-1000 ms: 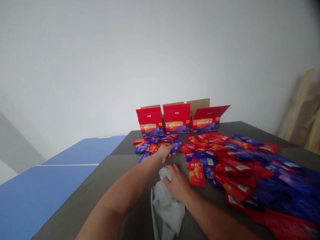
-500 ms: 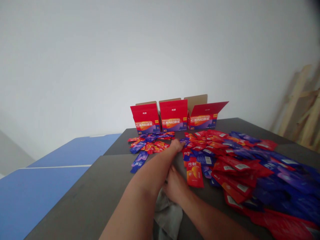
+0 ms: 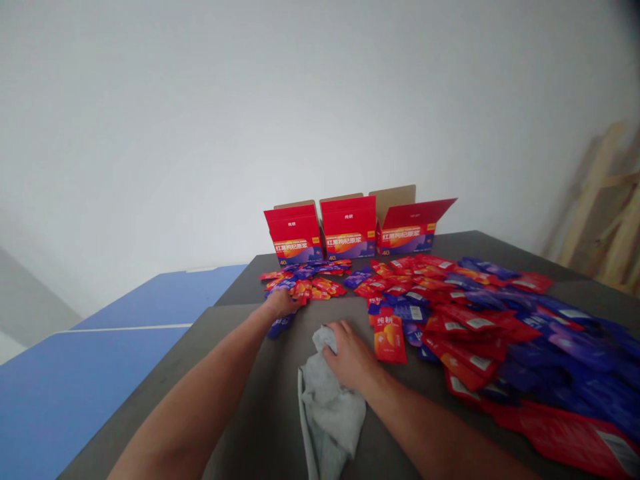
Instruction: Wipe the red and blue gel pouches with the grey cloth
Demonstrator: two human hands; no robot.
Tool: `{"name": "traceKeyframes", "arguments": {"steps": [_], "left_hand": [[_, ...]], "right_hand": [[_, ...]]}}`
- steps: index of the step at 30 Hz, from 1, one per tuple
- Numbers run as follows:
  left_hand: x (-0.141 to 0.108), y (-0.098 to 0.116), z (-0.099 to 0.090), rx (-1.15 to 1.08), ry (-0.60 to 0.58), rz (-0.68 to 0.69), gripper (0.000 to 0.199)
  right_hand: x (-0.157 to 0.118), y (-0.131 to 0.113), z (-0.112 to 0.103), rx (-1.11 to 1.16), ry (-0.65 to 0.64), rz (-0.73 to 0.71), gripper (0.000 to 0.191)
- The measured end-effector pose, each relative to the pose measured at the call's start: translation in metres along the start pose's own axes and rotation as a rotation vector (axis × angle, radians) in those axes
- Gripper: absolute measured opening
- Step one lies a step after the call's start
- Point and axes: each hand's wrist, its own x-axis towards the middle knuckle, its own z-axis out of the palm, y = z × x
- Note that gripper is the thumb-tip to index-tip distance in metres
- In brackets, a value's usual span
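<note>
My left hand (image 3: 283, 304) is down at the near edge of the smaller pile of red and blue sachets (image 3: 327, 287), touching them. Its fingertips are hidden among the sachets, so whether it grips one does not show. A blue sachet (image 3: 280, 325) lies partly under that hand. My right hand (image 3: 347, 353) is closed on a crumpled grey cloth (image 3: 330, 407) on the dark table (image 3: 240, 413). To the right of the cloth, a single red sachet (image 3: 390, 340) lies flat at the edge of the larger pile.
Three open red cartons, a left one (image 3: 297, 243), a middle one (image 3: 349, 233) and a right one (image 3: 407, 233), stand along the back. A large heap of red and blue sachets (image 3: 480, 320) covers the right side. A blue table (image 3: 125, 347) adjoins on the left.
My left hand has moved left, from beside the larger heap to the smaller pile. My arms no longer cross, and the right hand with the grey cloth shows more fully.
</note>
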Motion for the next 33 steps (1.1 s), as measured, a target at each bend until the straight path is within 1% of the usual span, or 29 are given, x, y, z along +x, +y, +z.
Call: {"name": "traceKeyframes", "arguments": {"steps": [2,3,5,8,10,13,15,16,18,20,21,22,24,26,27,29,31,33], "left_hand": [[-0.005,-0.014,-0.013,0.157,0.060,-0.018,0.044],[-0.007,-0.019,-0.017,0.278,0.070,-0.015,0.046],[-0.011,-0.025,-0.018,0.384,0.066,0.000,0.051],[-0.018,-0.025,-0.014,0.387,0.050,0.019,0.057],[-0.023,-0.021,-0.012,0.382,0.046,0.001,0.054],[-0.037,-0.013,-0.012,0.353,0.007,-0.077,0.048],[-0.050,-0.008,-0.016,0.287,-0.064,-0.138,0.044],[-0.057,-0.006,-0.018,0.215,-0.124,-0.171,0.042],[-0.074,-0.003,-0.023,-0.031,-0.262,-0.248,0.041],[-0.090,-0.003,-0.025,-0.494,-0.435,-0.363,0.042],[-0.098,-0.003,-0.025,-0.702,-0.520,-0.392,0.043],[-0.104,-0.005,-0.023,-0.878,-0.596,-0.392,0.043],[-0.112,-0.011,-0.017,-1.106,-0.706,-0.331,0.046],[-0.116,-0.017,-0.008,-1.218,-0.756,-0.272,0.051],[-0.117,-0.020,-0.002,-1.235,-0.755,-0.255,0.053],[-0.117,-0.023,0.008,-1.237,-0.700,-0.247,0.053],[-0.117,-0.024,0.016,-1.237,-0.650,-0.279,0.052],[-0.119,-0.024,0.023,-1.229,-0.670,-0.338,0.050]], "right_hand": [[0.000,0.000,0.000,-0.005,0.001,-0.004,0.033],[0.000,0.001,0.000,-0.007,0.003,-0.007,0.032],[-0.001,0.000,0.000,-0.009,0.007,-0.015,0.032],[-0.001,0.000,-0.001,-0.008,0.005,-0.021,0.032],[-0.001,0.000,-0.001,-0.005,0.004,-0.016,0.032],[0.000,0.000,-0.001,-0.005,0.006,-0.021,0.033],[0.000,0.001,-0.001,-0.005,0.012,-0.030,0.033],[0.000,0.001,-0.001,-0.001,0.018,-0.037,0.032],[0.000,0.001,-0.001,0.013,0.039,-0.064,0.032],[0.001,0.002,-0.001,0.040,0.084,-0.109,0.033],[0.001,0.002,-0.001,0.058,0.115,-0.137,0.035],[0.001,0.003,0.000,0.079,0.149,-0.168,0.036],[0.000,0.004,0.000,0.115,0.209,-0.243,0.039],[-0.002,0.005,-0.001,0.136,0.244,-0.330,0.041],[-0.004,0.005,-0.001,0.135,0.253,-0.374,0.042],[-0.007,0.002,-0.002,0.102,0.249,-0.468,0.044],[-0.011,-0.002,-0.003,0.032,0.198,-0.572,0.045],[-0.014,-0.007,-0.003,-0.041,0.105,-0.660,0.046]]}}
